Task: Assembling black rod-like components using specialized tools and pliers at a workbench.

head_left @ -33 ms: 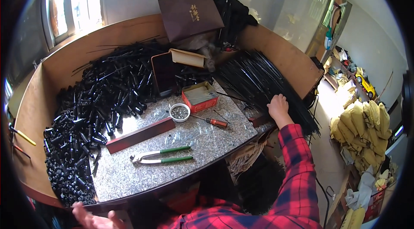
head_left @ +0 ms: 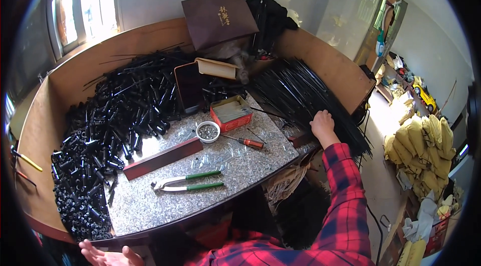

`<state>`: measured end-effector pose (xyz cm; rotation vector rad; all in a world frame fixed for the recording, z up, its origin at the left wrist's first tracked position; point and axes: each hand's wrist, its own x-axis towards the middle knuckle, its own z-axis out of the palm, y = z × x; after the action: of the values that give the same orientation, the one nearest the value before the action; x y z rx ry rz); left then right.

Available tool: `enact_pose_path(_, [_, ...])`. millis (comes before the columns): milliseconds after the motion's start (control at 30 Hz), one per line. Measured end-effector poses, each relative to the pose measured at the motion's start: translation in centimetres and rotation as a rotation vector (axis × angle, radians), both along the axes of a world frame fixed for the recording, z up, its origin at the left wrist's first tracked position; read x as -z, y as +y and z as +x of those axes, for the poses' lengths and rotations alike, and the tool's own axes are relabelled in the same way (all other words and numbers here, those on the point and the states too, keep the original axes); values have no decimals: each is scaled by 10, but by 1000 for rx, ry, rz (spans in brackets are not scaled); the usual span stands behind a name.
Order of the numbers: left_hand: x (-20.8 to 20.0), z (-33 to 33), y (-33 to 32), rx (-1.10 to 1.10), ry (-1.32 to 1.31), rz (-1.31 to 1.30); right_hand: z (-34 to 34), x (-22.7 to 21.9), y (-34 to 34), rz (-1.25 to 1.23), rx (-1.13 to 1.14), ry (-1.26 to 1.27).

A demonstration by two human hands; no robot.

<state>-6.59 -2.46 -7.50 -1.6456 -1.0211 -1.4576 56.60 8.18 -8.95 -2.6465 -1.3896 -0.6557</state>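
Note:
My right hand (head_left: 323, 124) rests at the near right edge of a pile of long thin black rods (head_left: 295, 88). Its fingers are curled downward, and what they grip, if anything, is hidden. Low at the left, just off the front edge of the speckled work board (head_left: 250, 173), my left hand (head_left: 109, 255) is palm up with its fingers apart, holding nothing. Closest to it lies a heap of small black tubular parts (head_left: 82, 186). Pincers with green handles (head_left: 204, 186) lie on the board, touched by neither hand.
Also on the board are a dark red bar (head_left: 163, 160), a white bowl (head_left: 209, 141) of small metal bits, a red tin (head_left: 235, 122) of thin pins, a screwdriver (head_left: 250, 143) and scattered clear pins. Behind them stands a phone in a case (head_left: 189, 88). A wooden rim (head_left: 55, 100) encloses the table.
My left hand has shifted slightly to the left and up. The right hand stays at the black rods, and the things on the board are unmoved.

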Motion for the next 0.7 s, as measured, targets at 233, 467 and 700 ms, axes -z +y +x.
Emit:
enact_pose_path(233, [68,25,46,14,268,-1007,3,-18,4,-91,53,309])
enact_pose_path(467, [64,34,48,7,186,-1095,34,-27,4,186,3,150])
enact_pose_path(700, [64,35,50,10,169,-1163,46,-56,18,242,-99,44])
